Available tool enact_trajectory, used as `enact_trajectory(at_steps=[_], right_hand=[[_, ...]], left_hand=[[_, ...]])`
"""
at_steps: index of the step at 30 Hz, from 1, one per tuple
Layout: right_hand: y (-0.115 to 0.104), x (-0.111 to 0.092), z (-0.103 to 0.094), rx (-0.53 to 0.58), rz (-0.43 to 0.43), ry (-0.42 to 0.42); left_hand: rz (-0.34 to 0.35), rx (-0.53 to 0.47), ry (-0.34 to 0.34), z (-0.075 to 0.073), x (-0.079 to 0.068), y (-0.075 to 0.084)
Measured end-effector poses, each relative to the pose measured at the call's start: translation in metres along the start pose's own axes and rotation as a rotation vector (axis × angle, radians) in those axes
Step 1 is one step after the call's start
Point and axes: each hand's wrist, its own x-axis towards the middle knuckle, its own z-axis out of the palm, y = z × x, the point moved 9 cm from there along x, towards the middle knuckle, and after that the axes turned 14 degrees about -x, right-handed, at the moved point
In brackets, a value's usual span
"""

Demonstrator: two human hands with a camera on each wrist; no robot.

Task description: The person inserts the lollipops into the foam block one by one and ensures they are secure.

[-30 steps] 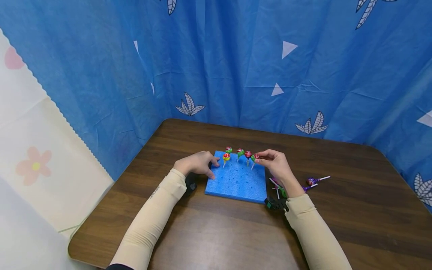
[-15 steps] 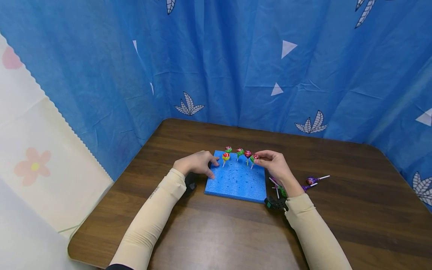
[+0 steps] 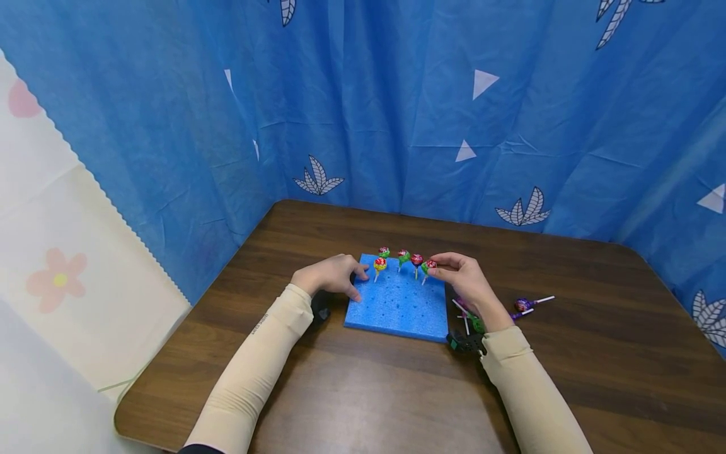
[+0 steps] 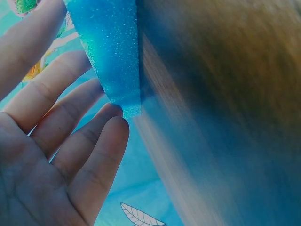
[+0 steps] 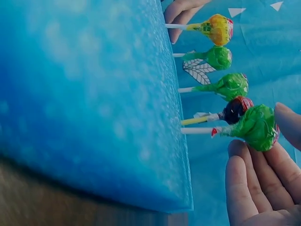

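A blue foam board (image 3: 403,312) dotted with small holes lies on the table. My right hand (image 3: 467,280) pinches the head of a green-wrapped lollipop (image 5: 259,128) between thumb and fingers at the board's far right; its white stick meets the foam. Along the far side stand a dark-wrapped lollipop (image 5: 236,110) with a yellow stick and two other green lollipops, one nearer the middle (image 5: 233,86) and one farther left (image 5: 219,57). Closer in at the left rises a yellow lollipop (image 3: 380,264). With fingers spread, my left hand (image 3: 331,275) touches the board's left edge.
Several loose lollipops lie right of the board, partly behind my right wrist, including a purple one (image 3: 523,304) and a green one (image 3: 475,324). The brown wooden table (image 3: 374,397) ends at a blue curtain (image 3: 386,126) behind and a pale floral cloth (image 3: 74,252) at left.
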Motion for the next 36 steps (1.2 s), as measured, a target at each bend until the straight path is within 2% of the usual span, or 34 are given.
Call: enact_trajectory(at_steps=[5, 16, 24, 30, 36], right_hand=[[0.002, -0.001, -0.009, 0.014, -0.011, -0.016], [0.004, -0.015, -0.054, 0.036, -0.042, -0.006], [0.020, -0.027, -0.085, -0.120, -0.054, -0.021], [0.040, -0.038, -0.108, -0.196, -0.008, -0.030], [0.065, -0.049, -0.119, -0.276, 0.006, -0.068]], left_hand=[[0.002, -0.003, 0.002, 0.000, 0.000, -0.001], [0.009, 0.020, 0.008, -0.001, 0.001, -0.002], [0.018, 0.011, 0.003, 0.002, 0.001, -0.003], [0.021, 0.002, 0.005, 0.001, 0.001, -0.005], [0.040, 0.016, -0.004, 0.000, 0.002, 0.000]])
